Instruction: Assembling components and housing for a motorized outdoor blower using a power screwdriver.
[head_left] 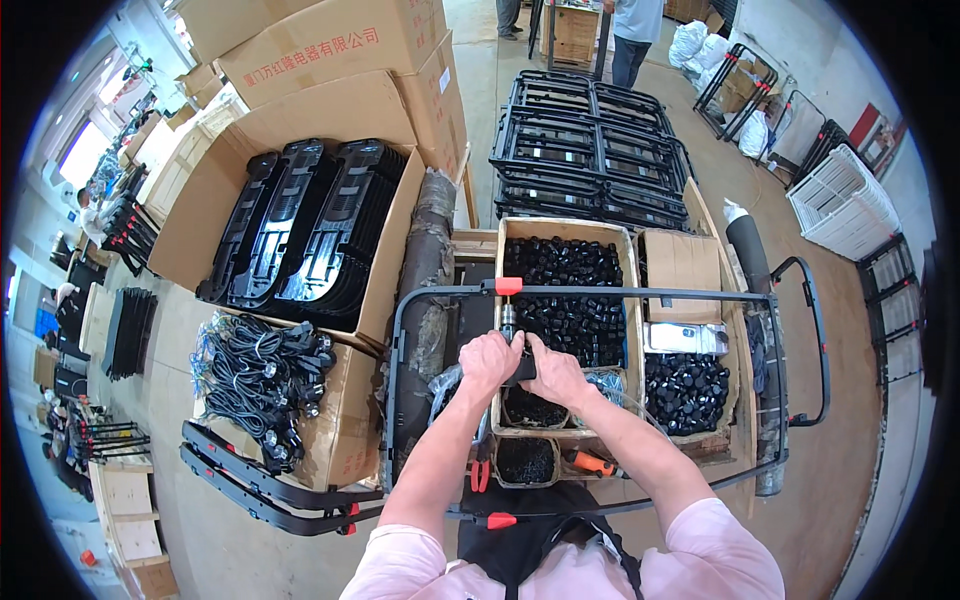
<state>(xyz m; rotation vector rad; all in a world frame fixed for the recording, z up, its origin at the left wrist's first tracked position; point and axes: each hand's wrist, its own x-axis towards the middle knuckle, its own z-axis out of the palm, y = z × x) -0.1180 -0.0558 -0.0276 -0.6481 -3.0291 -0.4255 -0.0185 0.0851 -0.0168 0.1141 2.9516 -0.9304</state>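
Note:
Both of my hands are closed on a black power drill [508, 316] with a metallic chuck. My left hand [488, 358] wraps its left side, and my right hand [553, 372] grips it from the right; much of the drill's body is hidden by my fingers. Its tip points away from me at a red clip [509, 286] on the far bar of a black tubular frame [640, 292]. That frame lies across the work stand in front of me, with another red piece [501, 520] on its near bar. Whether the tip touches the clip I cannot tell.
Under the frame stands a box of black caps [565, 240], beside more round black parts [687, 392]. An orange-handled tool [588, 462] and red-handled pliers [480, 475] lie near me. Left are bundled cables [262, 375] and a carton [385, 290] of black panels. Stacked frames [595, 150] stand beyond.

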